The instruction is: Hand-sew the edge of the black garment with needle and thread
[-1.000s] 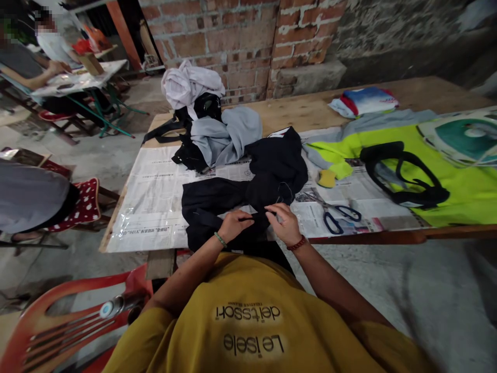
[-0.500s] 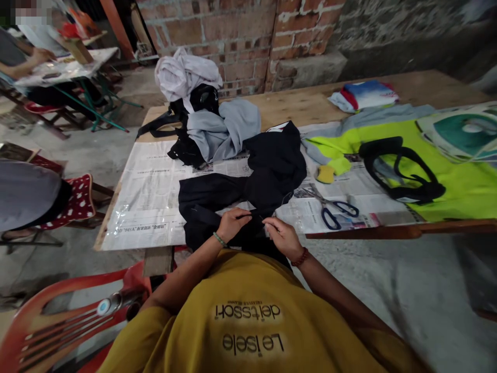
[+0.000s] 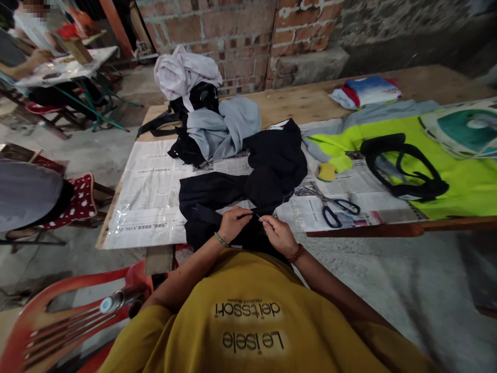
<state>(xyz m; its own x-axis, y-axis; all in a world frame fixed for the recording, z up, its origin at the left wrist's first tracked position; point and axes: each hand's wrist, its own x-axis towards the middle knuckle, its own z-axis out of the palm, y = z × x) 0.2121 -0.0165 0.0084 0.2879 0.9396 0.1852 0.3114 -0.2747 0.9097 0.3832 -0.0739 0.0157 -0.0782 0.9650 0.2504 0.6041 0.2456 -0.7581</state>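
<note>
Nearest is the mustard shirt (image 3: 248, 285) of the person at work, with a red chair (image 3: 29, 321) to the left and a metal bottle (image 3: 130, 295) on it. Just beyond the shirt, at the near edge of the table (image 3: 303, 96), the left hand (image 3: 232, 224) has its fingers (image 3: 244, 212) pressed together, pinching an edge of the dark cloth (image 3: 277, 166). The right hand (image 3: 280, 235) sits close beside it, thumb and forefinger pinching a thin, pale needle (image 3: 258, 216) at that edge. The dark cloth lies rumpled over newspaper (image 3: 142, 191) in the middle of the table and hangs over the near edge.

Right of it lie scissors (image 3: 331, 216), their handles toward the near right, and a little farther a yellow sponge (image 3: 326, 172). Farther right, a black strap (image 3: 429, 186) lies partly on a yellow-green garment (image 3: 466, 189), near an iron (image 3: 464, 129). Beyond the dark cloth, touching it, is a grey cloth (image 3: 229, 129), with a white cloth (image 3: 184, 72) bundled behind. Folded clothes (image 3: 367, 92) lie at the far right, before a brick wall (image 3: 233, 46).
</note>
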